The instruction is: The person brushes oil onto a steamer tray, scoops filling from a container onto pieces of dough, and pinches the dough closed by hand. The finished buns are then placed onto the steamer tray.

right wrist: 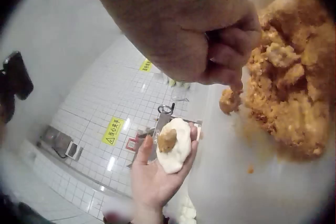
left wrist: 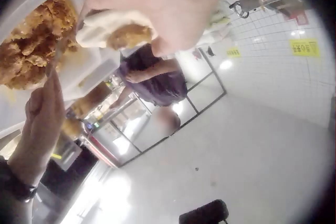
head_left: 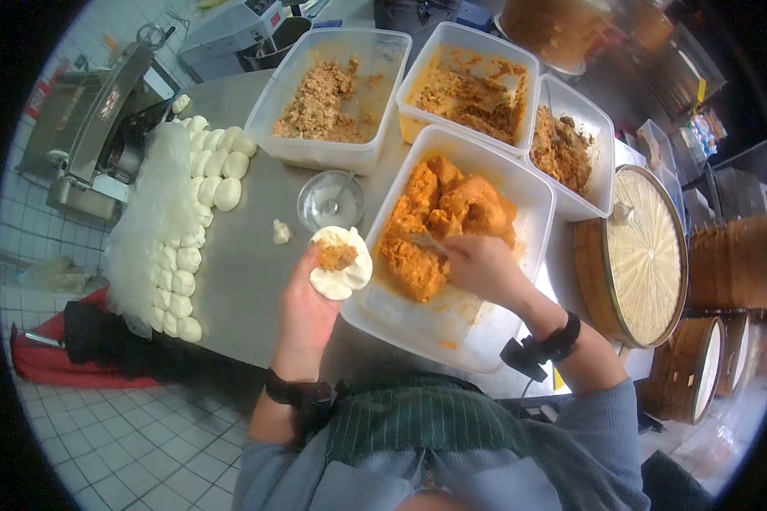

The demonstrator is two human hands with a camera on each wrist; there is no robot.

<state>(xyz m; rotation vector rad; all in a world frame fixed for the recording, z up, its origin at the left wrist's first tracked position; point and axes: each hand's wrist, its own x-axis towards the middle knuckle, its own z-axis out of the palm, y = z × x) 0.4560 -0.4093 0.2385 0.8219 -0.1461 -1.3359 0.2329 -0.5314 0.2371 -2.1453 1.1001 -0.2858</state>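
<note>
My left hand holds a round white dough wrapper up beside the front tub, fingertips around its edge. A dab of brownish-orange filling sits on the wrapper. With curled fingers, my right hand grips a thin flat spatula over the orange filling in the front plastic tub. In the right wrist view a small lump of filling shows just below the right fingertips; the fist hides most of the tool there.
Dough balls line the left of the steel table, partly under plastic sheeting. Three more tubs of filling, one a wide tub, stand behind. A glass bowl and a dough scrap lie nearer. Right stands a bamboo steamer.
</note>
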